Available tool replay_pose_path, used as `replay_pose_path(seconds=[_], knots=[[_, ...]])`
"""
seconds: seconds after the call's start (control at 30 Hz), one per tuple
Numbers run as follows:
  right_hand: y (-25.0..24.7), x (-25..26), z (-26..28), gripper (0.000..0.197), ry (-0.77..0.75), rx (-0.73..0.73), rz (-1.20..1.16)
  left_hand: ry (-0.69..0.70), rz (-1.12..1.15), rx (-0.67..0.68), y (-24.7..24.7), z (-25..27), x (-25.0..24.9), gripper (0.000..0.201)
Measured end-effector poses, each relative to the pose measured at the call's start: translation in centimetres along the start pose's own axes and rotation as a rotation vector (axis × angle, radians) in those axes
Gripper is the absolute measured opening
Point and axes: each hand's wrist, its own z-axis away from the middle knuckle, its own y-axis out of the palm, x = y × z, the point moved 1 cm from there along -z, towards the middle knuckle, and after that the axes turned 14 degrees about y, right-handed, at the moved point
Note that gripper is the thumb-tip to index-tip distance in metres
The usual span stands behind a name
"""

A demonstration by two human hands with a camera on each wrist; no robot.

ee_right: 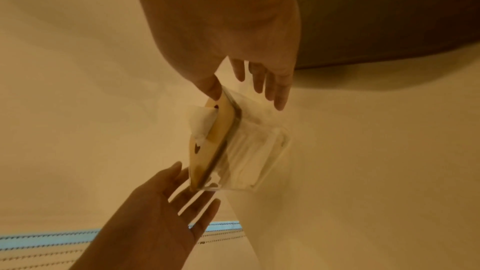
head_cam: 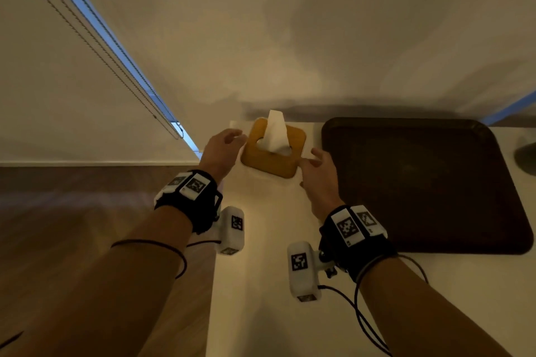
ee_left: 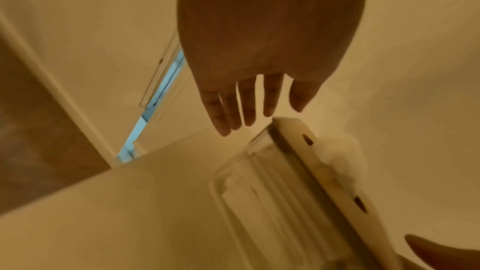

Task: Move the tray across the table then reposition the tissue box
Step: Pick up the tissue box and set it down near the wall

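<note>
The tissue box — clear-walled with a wooden lid and a tissue standing up — sits at the far left of the white worktop, just beside the dark tray on its right. The left hand and right hand flank it, fingers spread and straight, holding nothing — likely bracketing both sides so the box can be gripped squarely and not tip.

The tissue box is sitting mid-frame on the table, the tray lying to its right.
</note>
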Motion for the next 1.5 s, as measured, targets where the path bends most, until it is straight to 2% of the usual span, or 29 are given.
replay_pose_path(seconds=[0.1,0.47,0.63,1.5], knots=[[-0.1,-1.7,1.1,0.055,-0.032,-0.008,-0.046,-0.034,0.064,-0.065,0.1,2.0,1.5,0.037],[1.2,-3.5,2.3,0.048,-0.136,0.029,-0.028,-0.021,0.110,-0.060,0.5,3.8,1.8,0.029],[1.3,-3.0,2.0,0.045,-0.155,0.036,0.010,-0.019,0.125,-0.073,0.4,4.3,2.0,0.034],[3.0,1.1,-0.5,0.040,-0.232,0.100,0.124,-0.003,0.168,-0.145,-0.8,1.7,2.5,0.018]])
